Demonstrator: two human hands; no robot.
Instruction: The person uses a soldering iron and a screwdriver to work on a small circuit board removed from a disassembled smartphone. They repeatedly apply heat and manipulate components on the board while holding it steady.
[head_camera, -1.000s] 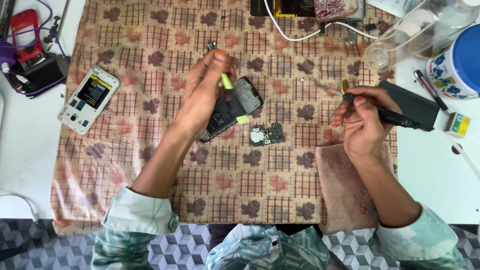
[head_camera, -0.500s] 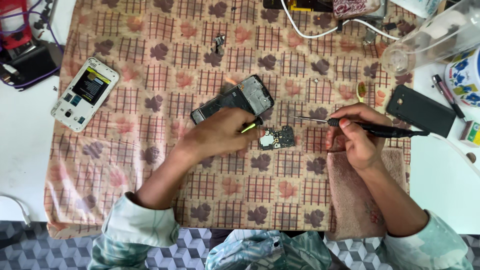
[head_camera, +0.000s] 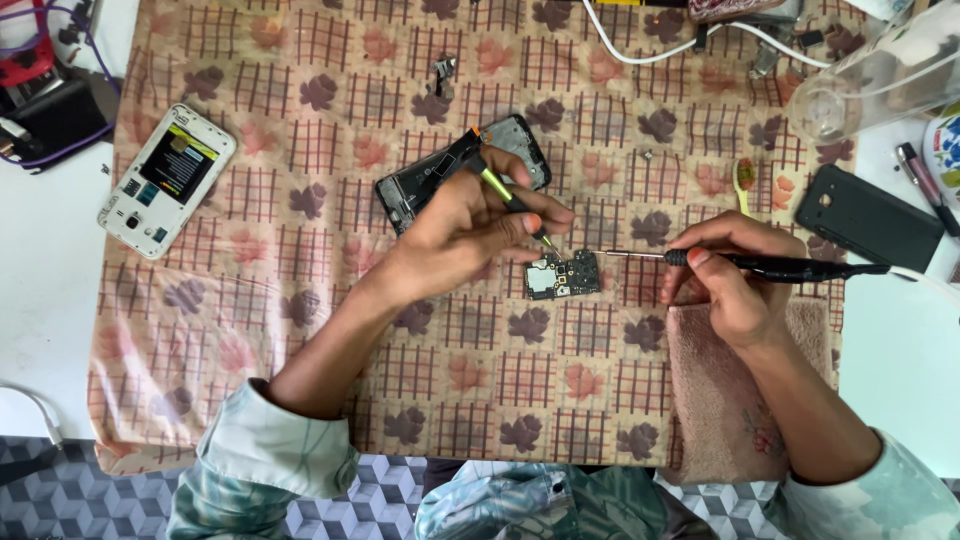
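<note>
Left hand (head_camera: 465, 235): grip pinched on tweezers (head_camera: 510, 200), thin, yellow-green and black, tips slanting down just above the board (head_camera: 563, 275).
Right hand (head_camera: 735, 280): grip closed round a slim black iron (head_camera: 770, 266); its bare metal tip runs level toward the board's upper right edge, close to it or touching, I cannot tell which.
Board: small, dark, irregular outline, studded with tiny parts; lies flat between the two grips, just below the tweezer tips.
Phone frame (head_camera: 450, 170): gutted black shell, rounded corners, behind the left grip, partly under the fingers.
Room: bare cloth (head_camera: 300, 320) lies open below the board and left of the left wrist; checked, leaf-printed, soft.
Towel (head_camera: 715, 400): plush, pinkish, under the right wrist.
Edges: black phone (head_camera: 868, 218) just beyond the right grip on the white tabletop (head_camera: 900, 350); white phone (head_camera: 167, 180) well left, straddling the cloth's edge.
</note>
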